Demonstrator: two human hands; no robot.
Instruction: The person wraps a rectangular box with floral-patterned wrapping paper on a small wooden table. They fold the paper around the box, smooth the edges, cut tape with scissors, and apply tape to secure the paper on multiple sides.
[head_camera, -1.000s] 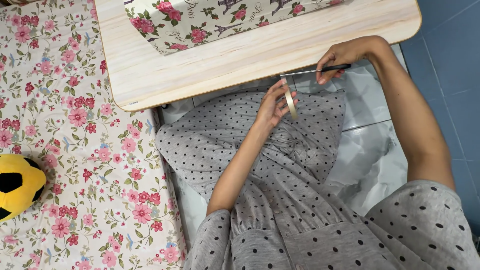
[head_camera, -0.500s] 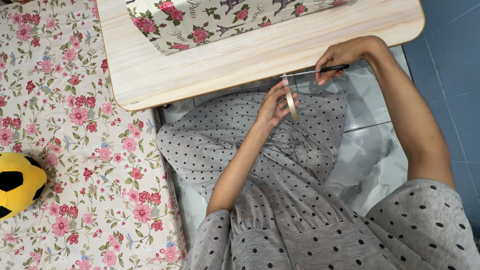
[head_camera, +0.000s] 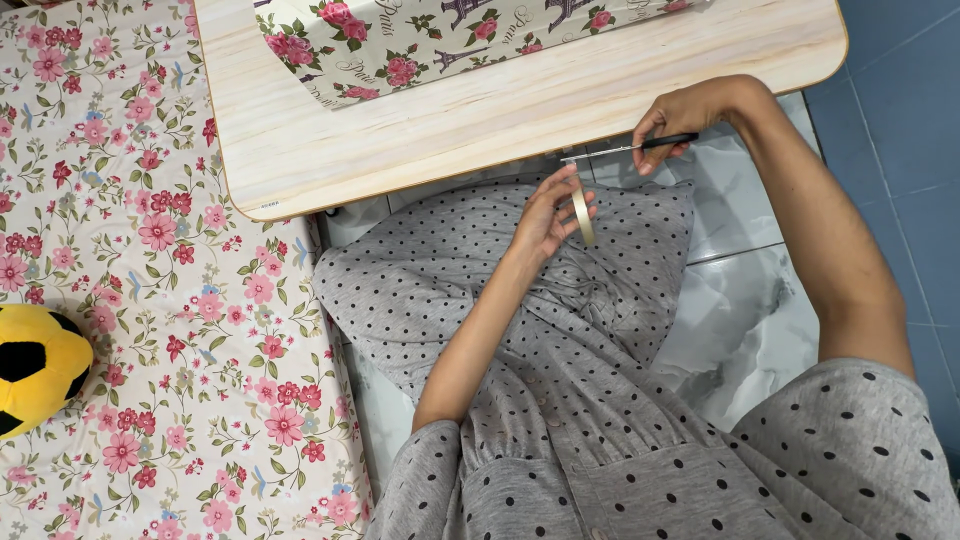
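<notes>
From the head view we see our left hand (head_camera: 543, 215) gripping a roll of tape (head_camera: 581, 208) over our lap, just below the tabletop (head_camera: 300, 150) edge, while our right hand (head_camera: 690, 112) clasps black-handled scissors (head_camera: 630, 148) whose blades point at the tape.

Counted two bare hands, the left hand (head_camera: 545, 215) and the right hand (head_camera: 690, 115). One pair of black-handled scissors (head_camera: 630, 148), one cream roll of tape (head_camera: 581, 208), one pale wooden table (head_camera: 330, 150). One flower-printed wrapped box (head_camera: 400, 40), one yellow-and-black plush toy (head_camera: 35, 365), one floral bedsheet (head_camera: 150, 300).
</notes>
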